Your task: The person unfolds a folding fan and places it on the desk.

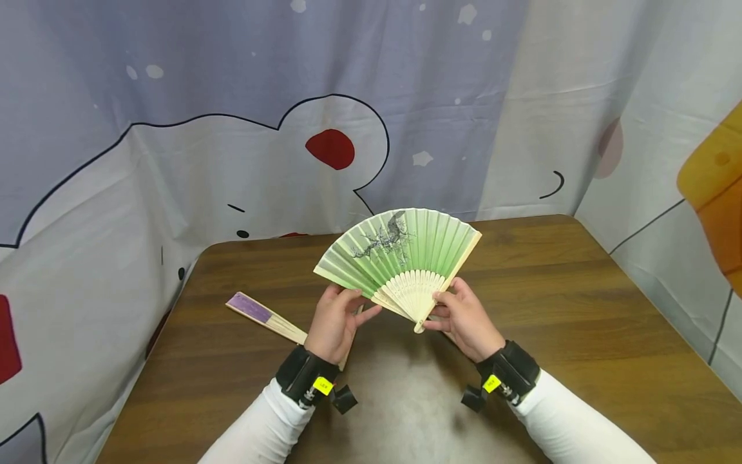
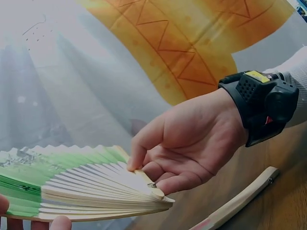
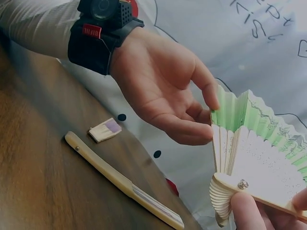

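Observation:
A green paper fan [image 1: 402, 254] with pale ribs and an ink branch print is spread open above the wooden table [image 1: 580, 322]. My left hand [image 1: 355, 304] pinches its left outer edge between thumb and fingers, as the right wrist view shows: left hand [image 3: 168, 91], fan [image 3: 254, 148]. My right hand [image 1: 443, 308] grips the right guard stick close to the pivot. The left wrist view shows that right hand [image 2: 192, 139] with its fingers curled round the fan's [image 2: 81, 184] base. Both wrists carry black camera bands.
A closed fan with purple paper [image 1: 263, 316] lies flat on the table to the left of my left hand, also visible as a closed fan [image 3: 120, 179] under the hands. A printed cloth backdrop [image 1: 174, 161] hangs round the table's far and side edges.

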Motion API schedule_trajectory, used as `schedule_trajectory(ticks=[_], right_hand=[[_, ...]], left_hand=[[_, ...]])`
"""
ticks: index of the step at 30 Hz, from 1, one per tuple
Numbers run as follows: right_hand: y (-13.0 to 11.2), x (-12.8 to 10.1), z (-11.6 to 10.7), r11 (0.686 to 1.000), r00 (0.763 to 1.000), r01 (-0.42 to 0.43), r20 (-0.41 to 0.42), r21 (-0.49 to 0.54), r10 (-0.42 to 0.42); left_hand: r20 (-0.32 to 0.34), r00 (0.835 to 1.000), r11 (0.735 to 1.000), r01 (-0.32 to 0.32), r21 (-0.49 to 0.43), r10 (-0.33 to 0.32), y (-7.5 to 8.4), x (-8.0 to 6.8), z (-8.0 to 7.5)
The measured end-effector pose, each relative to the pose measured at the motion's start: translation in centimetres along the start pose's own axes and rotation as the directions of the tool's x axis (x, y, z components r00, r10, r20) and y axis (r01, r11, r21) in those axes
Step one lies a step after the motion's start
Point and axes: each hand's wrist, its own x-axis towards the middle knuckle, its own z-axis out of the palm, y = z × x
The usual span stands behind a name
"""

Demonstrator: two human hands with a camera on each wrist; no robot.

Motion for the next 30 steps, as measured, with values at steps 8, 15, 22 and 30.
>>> schedule_trajectory(ticks=[8, 15, 22, 30], right_hand=[[0.1, 0.6, -0.5, 1.000, 0.999, 0.000, -0.047, -0.003, 0.000], [0.1, 1.0, -1.0, 1.000, 0.997, 0.008, -0.077, 0.001, -0.008], [0.1, 1.2, -1.7, 1.000, 0.994, 0.006, -0.108, 0.019, -0.004], [0.4, 1.5, -1.8, 1.000, 0.989, 0.020, -0.147, 0.018, -0.017]], left_hand=[[-0.022, 1.000, 1.000, -0.022, -0.017, 0.022, 0.3, 0.0, -0.3], [-0.059, 0.998, 0.998, -0.023, -0.060, 0.019, 0.6, -0.1, -0.4], [-0.070, 0.997, 0.998, -0.021, -0.052, 0.017, 0.7, 0.0, -0.3], [-0.080, 0.997, 0.998, -0.010, -0.055, 0.005, 0.5, 0.1, -1.1]])
